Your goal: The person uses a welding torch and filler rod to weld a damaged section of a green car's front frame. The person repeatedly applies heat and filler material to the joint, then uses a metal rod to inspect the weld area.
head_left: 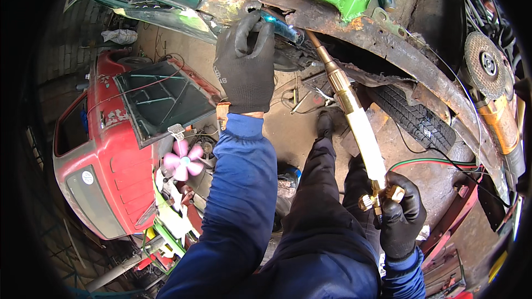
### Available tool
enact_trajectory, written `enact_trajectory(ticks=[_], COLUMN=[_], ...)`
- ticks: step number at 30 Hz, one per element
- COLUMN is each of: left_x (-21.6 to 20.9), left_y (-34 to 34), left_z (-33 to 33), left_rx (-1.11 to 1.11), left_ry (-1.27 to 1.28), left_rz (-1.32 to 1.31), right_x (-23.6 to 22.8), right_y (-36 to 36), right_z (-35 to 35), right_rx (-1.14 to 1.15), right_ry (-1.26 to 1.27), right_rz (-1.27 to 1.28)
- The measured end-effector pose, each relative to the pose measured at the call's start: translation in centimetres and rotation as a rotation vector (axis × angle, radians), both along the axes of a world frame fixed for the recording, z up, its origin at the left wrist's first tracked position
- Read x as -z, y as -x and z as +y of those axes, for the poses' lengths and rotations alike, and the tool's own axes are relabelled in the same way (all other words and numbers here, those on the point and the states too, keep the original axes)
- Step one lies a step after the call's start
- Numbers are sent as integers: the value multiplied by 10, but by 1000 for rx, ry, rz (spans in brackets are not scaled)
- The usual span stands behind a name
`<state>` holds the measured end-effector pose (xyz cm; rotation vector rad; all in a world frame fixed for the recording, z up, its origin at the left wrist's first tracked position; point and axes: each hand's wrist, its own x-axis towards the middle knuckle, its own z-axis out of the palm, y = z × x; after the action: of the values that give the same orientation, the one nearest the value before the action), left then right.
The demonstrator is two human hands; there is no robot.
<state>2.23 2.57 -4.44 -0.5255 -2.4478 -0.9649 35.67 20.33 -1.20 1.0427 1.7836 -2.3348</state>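
My left hand [245, 61], in a black glove, is up at the rusty lower edge [332, 25] of a green car body. Its fingers are bent in a pinch at one end of a shiny blue tube-shaped object [282, 27], whose exact kind I cannot make out. My right hand [402, 216], also gloved, is closed round the valve end of a brass gas torch [347, 97], next to its knobs. The torch slants up and to the left, its copper tip [313, 39] close to the blue object's far end. Glare whitens the middle of its body.
Under the car edge is a black tire [415, 119]. Two angle grinders, one orange [499, 122], lie at the right. Green and red hoses [435, 160] cross at lower right. A red vehicle cab [119, 160] and a pink fan [182, 160] stand at left. Tools lie on the floor [288, 133].
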Motion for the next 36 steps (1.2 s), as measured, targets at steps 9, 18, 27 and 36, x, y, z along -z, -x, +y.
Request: enact_trajectory(ticks=[9, 18, 27, 36], left_x=[0, -4, -9, -20], left_y=[0, 2, 6, 8], left_z=[2, -4, -13, -26], left_rx=[21, 68, 101, 170], left_ry=[-38, 97, 156, 197], left_rz=[-44, 92, 97, 11], right_x=[-3, -9, -14, -26], right_y=[3, 5, 2, -1], right_z=[5, 6, 4, 3], right_rx=[-22, -29, 53, 40], right_ry=[-24, -38, -53, 23], right_rz=[13, 26, -59, -56])
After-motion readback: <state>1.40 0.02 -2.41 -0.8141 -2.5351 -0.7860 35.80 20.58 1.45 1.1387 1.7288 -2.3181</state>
